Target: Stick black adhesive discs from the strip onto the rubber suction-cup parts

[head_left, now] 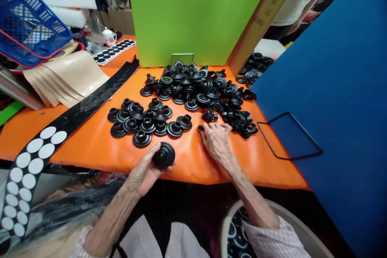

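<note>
My left hand (144,172) grips a round black rubber disc part (163,155) at the near edge of the orange table (96,145). My right hand (215,139) rests palm down on the orange surface, fingers stretched toward a small black piece (209,116). Ahead of the left hand lies a group of black disc parts set flat (148,121). Further back and to the right is a loose heap of the same black parts (199,84). A smaller pile of little black pieces (240,121) lies just beyond my right hand's fingers.
A green board (193,12) stands at the back, a blue board (332,88) on the right with a black wire stand (290,137). A black strip with white round stickers (33,157) runs along the left. A blue basket (27,20), beige sheets (66,76), and a pale bowl with parts (236,234) sit around.
</note>
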Demonstrator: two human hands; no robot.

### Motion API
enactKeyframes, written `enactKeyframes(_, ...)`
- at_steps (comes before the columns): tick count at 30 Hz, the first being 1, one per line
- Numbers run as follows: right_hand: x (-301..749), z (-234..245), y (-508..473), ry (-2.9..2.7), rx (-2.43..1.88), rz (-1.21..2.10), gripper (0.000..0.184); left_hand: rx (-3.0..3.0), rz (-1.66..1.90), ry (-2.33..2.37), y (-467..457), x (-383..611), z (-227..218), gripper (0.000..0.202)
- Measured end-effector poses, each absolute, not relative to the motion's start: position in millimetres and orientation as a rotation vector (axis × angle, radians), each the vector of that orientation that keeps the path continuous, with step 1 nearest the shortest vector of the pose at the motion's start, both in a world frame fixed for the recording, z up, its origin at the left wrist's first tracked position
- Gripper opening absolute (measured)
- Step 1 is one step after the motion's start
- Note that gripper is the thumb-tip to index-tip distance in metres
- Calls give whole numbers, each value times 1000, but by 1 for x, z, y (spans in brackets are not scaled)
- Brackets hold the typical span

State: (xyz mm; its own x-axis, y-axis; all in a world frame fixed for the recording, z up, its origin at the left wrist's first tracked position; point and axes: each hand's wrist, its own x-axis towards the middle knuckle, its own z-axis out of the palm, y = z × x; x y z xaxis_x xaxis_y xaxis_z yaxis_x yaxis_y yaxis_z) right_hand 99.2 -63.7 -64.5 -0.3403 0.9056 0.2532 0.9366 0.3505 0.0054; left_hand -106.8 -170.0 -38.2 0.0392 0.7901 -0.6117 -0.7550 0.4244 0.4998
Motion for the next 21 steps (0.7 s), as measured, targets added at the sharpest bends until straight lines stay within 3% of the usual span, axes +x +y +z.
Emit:
enactKeyframes(7,87,-39,-94,-2737,-1509,484,24,84,1206,976,-176,-114,-43,15)
enactKeyframes(14,81,-47,-108,-2618,-1660,310,32,180,1210,957,-179,-115,-42,15)
enactKeyframes(21,67,-53,-140,-2173,-1221,647,25,395,1223,990,-183,-110,-46,27)
